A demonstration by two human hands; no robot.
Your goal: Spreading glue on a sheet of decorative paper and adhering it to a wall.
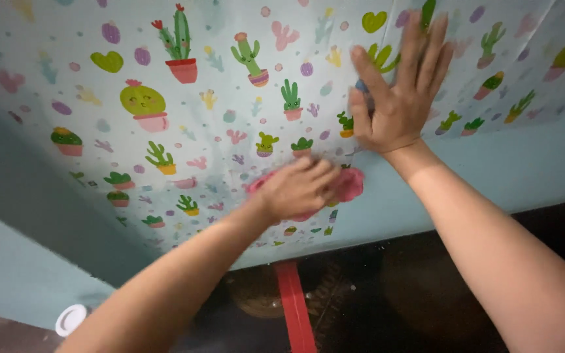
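1. Left hand pressed on a pink cloth, fingers curled over it and gripping it against the patterned sheet.
2. Pink cloth bunched under the left hand, showing past the fingers on the right side and a little on the left; sits near the sheet's lower edge, just above the bare pale-blue wall.
3. Right hand flat on the sheet, fingers open and spread, palm down, nothing held; placed above and just right of the cloth, near the sheet's right edge.
4. Hands near each other, not touching; right wrist just above the cloth's right end.
5. Sheet light-coloured, printed with green cactuses in pink, red and yellow pots, hearts and dots; stuck on the pale-blue wall, covering most of the upper view.
6. A seam or overlapping second sheet edge runs slanted past the right hand's fingertips; cannot tell which.
7. Wet-looking smudges on the sheet around the cloth.
8. Below the wall's bottom edge: dark floor with a red strip running down from the wall edge.
9. Small white round object at the lower left, by the wall's bottom edge; kind unclear.
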